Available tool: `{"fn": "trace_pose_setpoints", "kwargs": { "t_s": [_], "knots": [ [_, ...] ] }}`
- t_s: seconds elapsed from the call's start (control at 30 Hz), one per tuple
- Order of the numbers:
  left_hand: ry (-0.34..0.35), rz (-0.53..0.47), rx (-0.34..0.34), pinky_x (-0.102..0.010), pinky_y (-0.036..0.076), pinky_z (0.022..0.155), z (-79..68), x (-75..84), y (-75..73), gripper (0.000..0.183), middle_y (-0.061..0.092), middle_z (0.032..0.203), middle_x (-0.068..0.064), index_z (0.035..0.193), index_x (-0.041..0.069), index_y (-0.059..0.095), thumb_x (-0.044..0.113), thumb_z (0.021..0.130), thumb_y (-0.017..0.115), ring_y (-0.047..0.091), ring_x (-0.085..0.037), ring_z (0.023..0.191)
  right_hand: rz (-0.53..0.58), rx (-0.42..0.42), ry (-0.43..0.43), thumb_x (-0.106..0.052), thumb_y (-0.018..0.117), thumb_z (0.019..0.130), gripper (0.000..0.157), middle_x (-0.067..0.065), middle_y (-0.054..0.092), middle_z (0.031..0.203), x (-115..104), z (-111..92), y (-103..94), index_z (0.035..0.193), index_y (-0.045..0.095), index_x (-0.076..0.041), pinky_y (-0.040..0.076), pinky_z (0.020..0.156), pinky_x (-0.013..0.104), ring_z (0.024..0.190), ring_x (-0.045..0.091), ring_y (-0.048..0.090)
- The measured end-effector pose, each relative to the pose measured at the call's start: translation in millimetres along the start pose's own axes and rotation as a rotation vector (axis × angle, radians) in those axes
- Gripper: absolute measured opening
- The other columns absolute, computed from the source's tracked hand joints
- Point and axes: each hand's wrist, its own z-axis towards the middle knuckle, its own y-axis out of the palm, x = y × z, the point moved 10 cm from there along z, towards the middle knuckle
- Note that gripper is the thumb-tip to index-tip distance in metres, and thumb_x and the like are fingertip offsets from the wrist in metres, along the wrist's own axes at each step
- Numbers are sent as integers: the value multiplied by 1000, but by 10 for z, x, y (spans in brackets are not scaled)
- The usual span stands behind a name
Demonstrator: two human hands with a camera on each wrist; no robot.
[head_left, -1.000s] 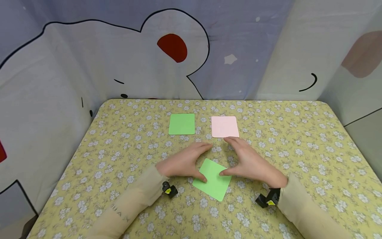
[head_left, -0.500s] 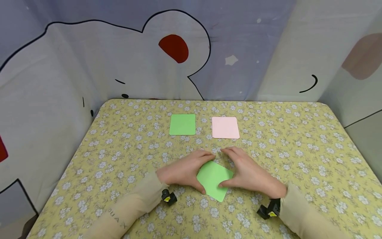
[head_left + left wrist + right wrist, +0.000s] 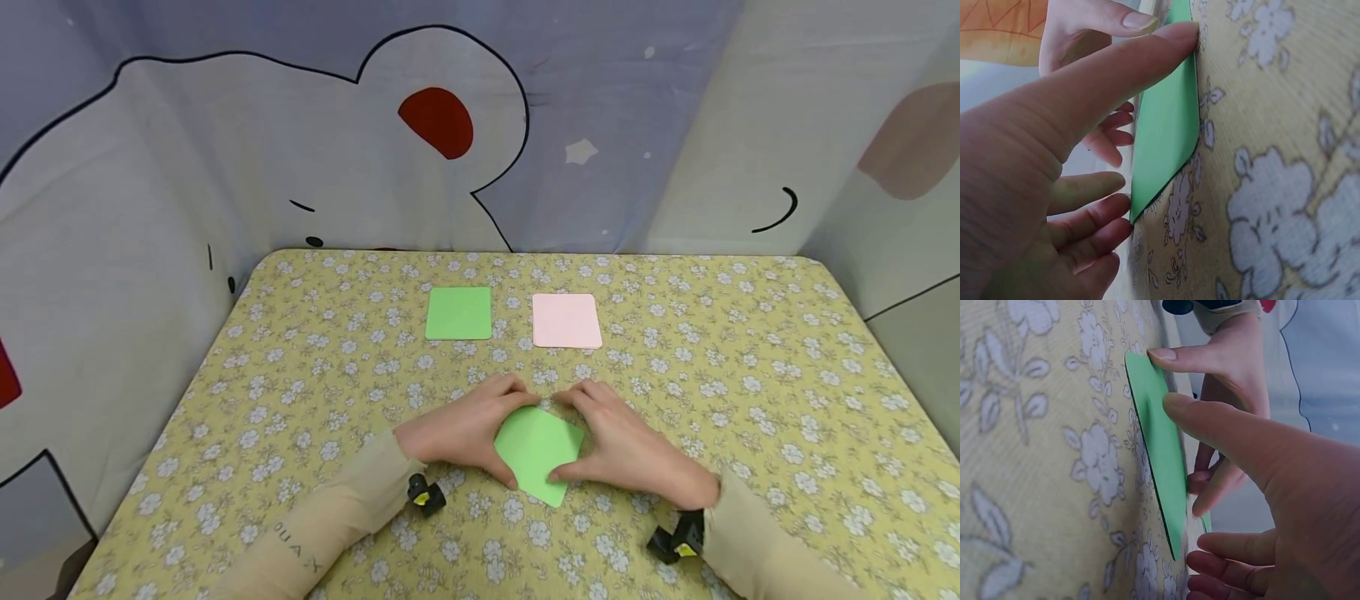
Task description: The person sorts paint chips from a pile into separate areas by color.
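Note:
A light green square card [image 3: 538, 450] with rounded corners lies turned at an angle on the tablecloth, between both hands. My left hand [image 3: 468, 425] curves round its left side, thumb at the near left edge and fingertips at the far corner. Across from it, my right hand [image 3: 618, 433] holds the right side, its thumb [image 3: 1188, 406] over the card near the lower right edge and its fingers bent round beyond the far edge. In the left wrist view the left thumb [image 3: 1172, 39] crosses the card's edge. Parts of the left edge are hidden under the hand.
Farther back lie a second green square card [image 3: 459, 313] and a pink square card [image 3: 567, 321], side by side and apart. A yellow floral cloth [image 3: 300, 400] covers the table. A printed curtain [image 3: 600, 100] hangs behind and at both sides.
Both hands have drawn nearer and closed in round the green card, the right hand's fingers coming back from beside the pink card. The green card has shifted and turned slightly.

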Motion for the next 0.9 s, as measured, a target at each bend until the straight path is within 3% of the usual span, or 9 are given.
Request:
{"fn": "trace_pose_setpoints", "kwargs": {
  "t_s": [0.2,0.3,0.6,0.9],
  "knots": [
    [6,-13,25,-22,46,93,-1,1,-15,99,44,127,1,143,9,54,52,63,96,39,-12,113,31,-23,-24,-55,91,69,75,-4,57,111,-20,3,16,123,67,-10,52,82,34,98,13,52],
    [13,6,29,-22,45,93,2,18,-25,98,44,126,1,141,9,55,52,63,96,39,-12,112,46,-37,-37,-57,90,69,72,-7,58,106,-34,13,27,120,67,-12,52,77,31,92,10,53],
    [-10,27,31,-23,48,94,24,-14,-46,97,46,127,1,142,11,53,52,64,95,44,-12,112,40,-62,-78,-63,95,55,113,-4,47,114,-145,1,35,143,54,-4,52,84,35,101,12,45],
    [-20,67,55,-24,48,90,40,-30,-64,101,45,125,1,143,10,52,59,65,92,43,-12,108,22,-54,-97,-50,99,55,115,-1,45,120,-123,7,32,147,49,-1,51,86,37,107,14,42]
  ]
}}
